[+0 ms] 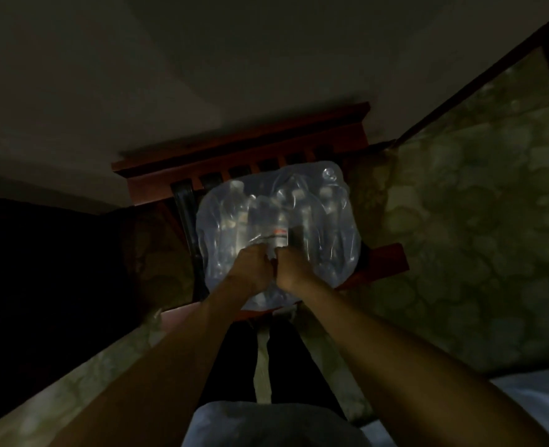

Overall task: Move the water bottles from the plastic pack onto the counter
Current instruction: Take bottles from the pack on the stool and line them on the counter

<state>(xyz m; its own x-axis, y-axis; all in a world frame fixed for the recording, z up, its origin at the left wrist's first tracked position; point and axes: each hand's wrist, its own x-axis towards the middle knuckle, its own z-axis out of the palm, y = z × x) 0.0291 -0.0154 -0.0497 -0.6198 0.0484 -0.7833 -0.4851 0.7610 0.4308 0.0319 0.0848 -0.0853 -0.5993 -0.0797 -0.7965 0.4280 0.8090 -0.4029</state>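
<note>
The head view is dim and looks steeply down. The plastic pack (pixel 276 227) sits on the seat of a red-brown wooden chair (pixel 241 150), and it serves here as the landmark. Water bottles (pixel 278 221) show through the film as upright, crowded shapes, one with a red-marked label near the middle of the pack. All the bottles that can be made out are inside the wrap.

Both hands meet at the near side of the pack's top. The left hand (pixel 252 262) has its fingers curled down into the film, and the right hand (pixel 291 264) does the same just beside it, knuckles almost touching. Each grip looks closed on a bunch of the plastic rather than on a bottle, though the fingertips are hidden in the folds and the low light keeps this from being certain. Whether the film is already torn between the hands cannot be told.

A patterned floor (pixel 460 221) lies to the right of the pack and to its near left. No surface with bottles standing on it shows anywhere in this view.

By my judgement the task is at its very start: the wrap is being opened and no bottle is out. Everything is left to do: breaching the film, lifting each bottle free, and carrying it to the surface.
</note>
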